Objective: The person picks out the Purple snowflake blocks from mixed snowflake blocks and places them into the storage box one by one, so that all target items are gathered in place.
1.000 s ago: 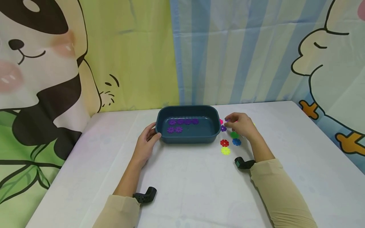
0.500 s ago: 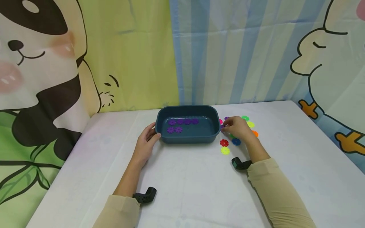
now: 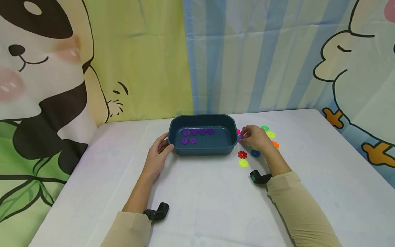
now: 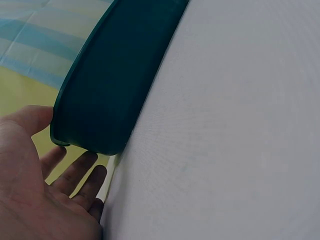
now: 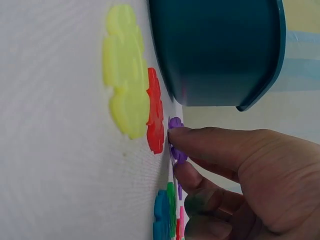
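A dark teal plastic tub (image 3: 203,151) stands on the table with several purple flower-shaped discs (image 3: 202,131) inside. My left hand (image 3: 156,156) rests against the tub's left end; in the left wrist view its thumb touches the rim and the slightly bent fingers (image 4: 75,172) lie spread by the end wall. Just right of the tub, my right hand (image 3: 256,138) pinches a purple flower-shaped disc (image 5: 177,150) between thumb and index finger, low at the table surface. The hand partly covers that disc in the head view.
Around the right hand lie a red disc (image 3: 242,154), a yellow disc (image 3: 243,163), a blue disc (image 3: 255,153), an orange disc (image 3: 275,144) and a green disc (image 3: 264,128). Printed curtains (image 3: 247,61) hang behind the white table (image 3: 197,206).
My right hand has moved slightly left and down onto the purple disc beside the tub, uncovering the green, yellow and orange discs behind it. The left hand and tub stay put.
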Available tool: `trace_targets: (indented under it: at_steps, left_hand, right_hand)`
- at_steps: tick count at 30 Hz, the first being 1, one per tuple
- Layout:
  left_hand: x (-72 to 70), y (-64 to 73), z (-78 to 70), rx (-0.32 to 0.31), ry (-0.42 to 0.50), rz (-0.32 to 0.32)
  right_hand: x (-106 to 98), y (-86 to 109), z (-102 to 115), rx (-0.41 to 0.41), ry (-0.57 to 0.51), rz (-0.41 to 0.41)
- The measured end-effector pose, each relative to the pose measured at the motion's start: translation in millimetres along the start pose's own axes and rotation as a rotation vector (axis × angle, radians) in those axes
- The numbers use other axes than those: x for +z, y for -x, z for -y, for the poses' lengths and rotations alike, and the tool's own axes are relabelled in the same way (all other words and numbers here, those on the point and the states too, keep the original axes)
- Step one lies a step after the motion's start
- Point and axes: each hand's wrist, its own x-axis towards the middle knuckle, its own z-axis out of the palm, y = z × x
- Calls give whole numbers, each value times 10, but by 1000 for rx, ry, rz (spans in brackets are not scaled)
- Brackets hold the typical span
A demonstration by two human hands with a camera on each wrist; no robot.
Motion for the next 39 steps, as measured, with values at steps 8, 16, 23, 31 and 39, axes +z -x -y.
trace_targets:
  at_steps: [8,16,23,31,39]
  left_hand:
    - [2,1,0,-2,-5,-5]
    - [5,-7,-15,-4,-23,-14]
    - [4,4,-12,-1,-10,-2]
    - [2,0,-7,-3,-16,-3]
    - [-3,13,-8,-8,-19,-3]
  right_hand:
    - [-33,14,3,0,9,-4]
    - [-79,37,-5,-6,-20,-3]
    - [-117,61,-8,20,-56,-17]
    - [-137,56,-5,51,-137,-81]
    - [-156,76,-10,47,-246,-159]
